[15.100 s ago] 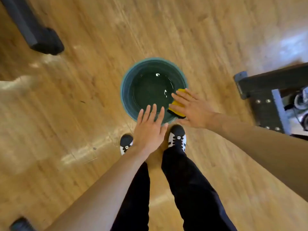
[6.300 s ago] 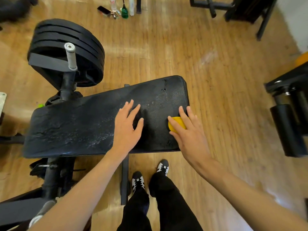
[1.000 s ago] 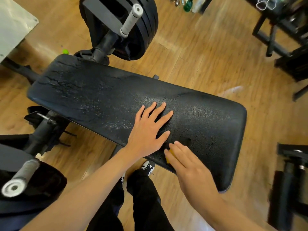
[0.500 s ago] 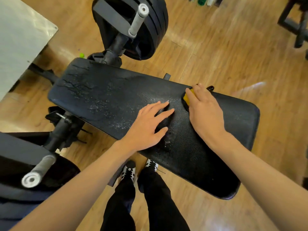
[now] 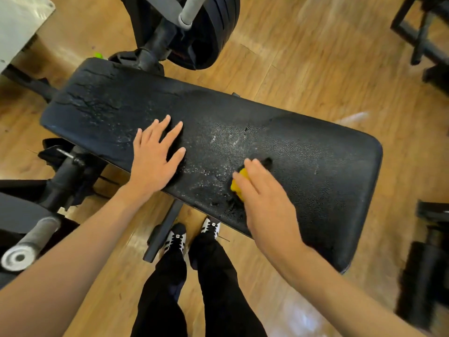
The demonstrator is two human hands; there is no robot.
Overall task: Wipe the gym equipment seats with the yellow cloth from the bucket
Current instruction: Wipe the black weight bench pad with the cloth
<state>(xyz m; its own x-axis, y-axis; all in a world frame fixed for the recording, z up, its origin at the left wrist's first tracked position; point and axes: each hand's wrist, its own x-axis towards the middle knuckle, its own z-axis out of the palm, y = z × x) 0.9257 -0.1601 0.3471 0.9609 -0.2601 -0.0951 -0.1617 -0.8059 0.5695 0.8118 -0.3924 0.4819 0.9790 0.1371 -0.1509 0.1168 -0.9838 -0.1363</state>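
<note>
Head view looks down on the yellow cloth (image 5: 237, 185), a small wad lying near the middle of the black bench pad (image 5: 315, 171), towards its near edge. The right hand (image 5: 267, 200) covers most of it, fingers fairly straight across it and pressing down rather than curling round. The cloth looks soft, light and probably damp, so it should slide easily on the pebbled vinyl. Flat pressure on top suits it better than a pinch. The left hand (image 5: 155, 156) rests open, fingers spread, on the pad nearer its cracked end, apart from the cloth. Wet specks show between the hands. The right thumb and most of the cloth are hidden, the bucket is out of view, and the weight plates (image 5: 213, 32) are cut off at the top edge.
</note>
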